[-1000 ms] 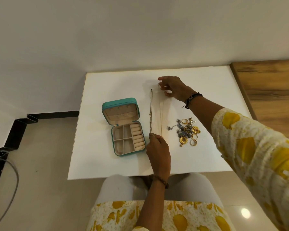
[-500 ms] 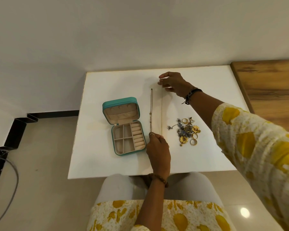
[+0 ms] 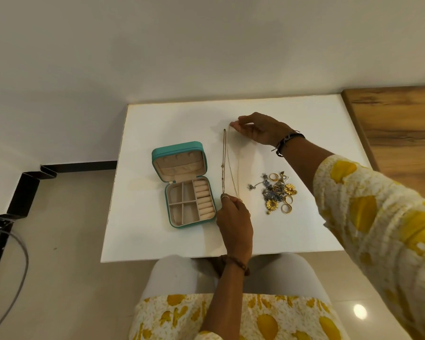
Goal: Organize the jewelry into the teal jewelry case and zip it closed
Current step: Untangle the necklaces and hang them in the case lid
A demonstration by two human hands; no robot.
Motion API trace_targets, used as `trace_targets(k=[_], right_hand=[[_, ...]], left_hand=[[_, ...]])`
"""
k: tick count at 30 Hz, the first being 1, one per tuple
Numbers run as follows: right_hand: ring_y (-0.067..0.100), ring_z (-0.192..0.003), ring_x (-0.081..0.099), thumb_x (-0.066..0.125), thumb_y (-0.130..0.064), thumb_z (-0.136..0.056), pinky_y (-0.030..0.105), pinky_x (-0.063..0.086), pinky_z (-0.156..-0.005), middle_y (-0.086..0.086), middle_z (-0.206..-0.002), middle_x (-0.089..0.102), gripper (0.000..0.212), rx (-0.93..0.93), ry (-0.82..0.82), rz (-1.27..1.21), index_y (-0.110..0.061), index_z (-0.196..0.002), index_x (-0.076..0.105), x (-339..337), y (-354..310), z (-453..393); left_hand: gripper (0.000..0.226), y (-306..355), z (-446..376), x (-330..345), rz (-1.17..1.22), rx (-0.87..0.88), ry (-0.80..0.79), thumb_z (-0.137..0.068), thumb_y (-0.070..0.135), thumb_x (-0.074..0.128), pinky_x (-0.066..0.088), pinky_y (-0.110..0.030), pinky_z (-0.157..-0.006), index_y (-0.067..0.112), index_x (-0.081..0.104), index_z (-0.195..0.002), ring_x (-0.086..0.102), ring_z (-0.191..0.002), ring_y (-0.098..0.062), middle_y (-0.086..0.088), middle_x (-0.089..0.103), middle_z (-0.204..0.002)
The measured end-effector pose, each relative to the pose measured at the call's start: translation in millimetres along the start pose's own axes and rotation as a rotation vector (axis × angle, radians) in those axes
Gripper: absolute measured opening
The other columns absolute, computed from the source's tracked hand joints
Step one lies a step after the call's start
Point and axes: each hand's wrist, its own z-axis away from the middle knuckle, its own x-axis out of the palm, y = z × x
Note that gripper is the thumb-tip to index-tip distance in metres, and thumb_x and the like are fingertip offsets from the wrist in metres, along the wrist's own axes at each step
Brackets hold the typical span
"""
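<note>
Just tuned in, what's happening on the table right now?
A seated person has thin chains stretched along the white table, the right hand pinching the far end and the left hand holding the near end. The teal case lies open beside them, its compartments looking empty. A pile of rings and earrings waits unsorted on the other side.

White counter (image 3: 292, 231) here, and the teal jewelry case (image 3: 184, 184) lies open on its left half, lid back, beige compartments showing. Just right of it a thin chain necklace (image 3: 223, 163) runs straight, far to near. Further right sits a jumbled pile of gold rings and earrings (image 3: 277, 192).
</note>
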Motion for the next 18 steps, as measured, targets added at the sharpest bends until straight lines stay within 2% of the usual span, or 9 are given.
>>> trace_targets(k=[3, 5, 8, 11, 13, 16, 18], right_hand=[[0.023, -0.069, 0.07, 0.043, 0.004, -0.092, 0.022, 0.058, -0.06, 0.023, -0.088, 0.063, 0.009, 0.022, -0.021, -0.059, 0.001, -0.088, 0.051, 3, -8, 1], [0.023, -0.07, 0.07, 0.047, 0.001, -0.092, 0.023, 0.058, -0.06, 0.021, -0.08, 0.068, 0.01, 0.009, -0.035, -0.004, 0.0, -0.083, 0.053, 5, -11, -1], [0.021, -0.08, 0.065, 0.051, 0.005, -0.089, 0.024, 0.059, -0.062, 0.013, -0.068, 0.071, 0.008, -0.057, -0.051, 0.205, -0.002, -0.084, 0.054, 7, -14, -4], [0.017, -0.078, 0.065, 0.054, 0.012, -0.083, 0.022, 0.057, -0.071, 0.012, -0.081, 0.067, 0.018, -0.154, -0.047, 0.534, -0.006, -0.083, 0.054, 10, -14, -3], [0.014, -0.074, 0.064, 0.053, 0.015, -0.08, 0.023, 0.055, -0.07, 0.01, -0.081, 0.066, 0.023, -0.236, -0.034, 0.705, -0.008, -0.079, 0.054, 13, -10, -3], [0.013, -0.072, 0.062, 0.052, 0.016, -0.077, 0.021, 0.053, -0.067, 0.011, -0.08, 0.066, 0.027, -0.331, 0.021, 0.834, -0.01, -0.073, 0.056, 13, -2, -7], [0.019, -0.071, 0.062, 0.054, 0.015, -0.075, 0.022, 0.053, -0.066, 0.015, -0.083, 0.065, 0.023, -0.395, 0.102, 0.909, -0.007, -0.073, 0.059, 11, 5, -12]], left_hand=[[0.011, 2, 0, -1, -0.006, -0.008, 0.001, -0.095, 0.012, 0.042, 0.058, -0.036, -0.065, 0.013, 0.048, -0.086, 0.064, -0.068, -0.024, -0.011, 0.062, -0.075], [0.012, 3, 1, -2, -0.01, -0.015, -0.003, -0.096, 0.012, 0.041, 0.058, -0.035, -0.064, 0.014, 0.046, -0.085, 0.062, -0.065, -0.021, -0.007, 0.06, -0.072], [0.013, 2, 2, -1, -0.01, -0.011, 0.006, -0.096, 0.013, 0.042, 0.058, -0.037, -0.065, 0.014, 0.047, -0.084, 0.063, -0.065, -0.022, -0.008, 0.061, -0.072], [0.012, 2, 2, 0, -0.011, -0.019, 0.012, -0.095, 0.012, 0.042, 0.058, -0.04, -0.066, 0.014, 0.048, -0.084, 0.063, -0.066, -0.024, -0.01, 0.062, -0.074], [0.01, 3, 3, 0, 0.003, -0.023, 0.026, -0.094, 0.01, 0.042, 0.058, -0.039, -0.066, 0.013, 0.048, -0.086, 0.064, -0.068, -0.024, -0.01, 0.061, -0.075], [0.009, 2, 3, 0, 0.002, -0.006, 0.036, -0.095, 0.01, 0.042, 0.058, -0.037, -0.066, 0.013, 0.048, -0.088, 0.064, -0.068, -0.024, -0.008, 0.059, -0.075], [0.011, 2, 3, 0, -0.015, -0.003, 0.03, -0.095, 0.01, 0.042, 0.058, -0.037, -0.065, 0.015, 0.045, -0.086, 0.063, -0.067, -0.024, -0.008, 0.059, -0.074]])
